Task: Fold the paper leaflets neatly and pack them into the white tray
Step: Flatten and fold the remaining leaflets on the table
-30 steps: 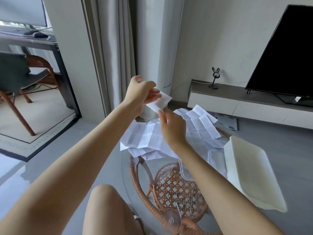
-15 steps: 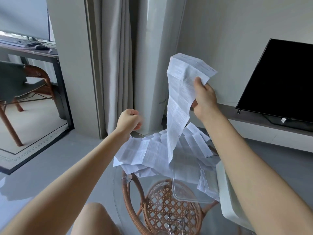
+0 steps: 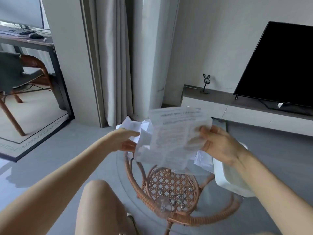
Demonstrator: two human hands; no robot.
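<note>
Brings leaflet down from overhead to just above pile — pinches its right edge with right hand, reaches left hand, fingers spread, toward left edge. Starts the fold, likely — next calls for matching edges squarely.

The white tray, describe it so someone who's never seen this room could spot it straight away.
In front of the black TV stands a round glass-topped rattan table. The white tray sits at its right edge, under the right forearm. Unlike the printed leaflets beside it, it is plain and round-cornered.
</note>
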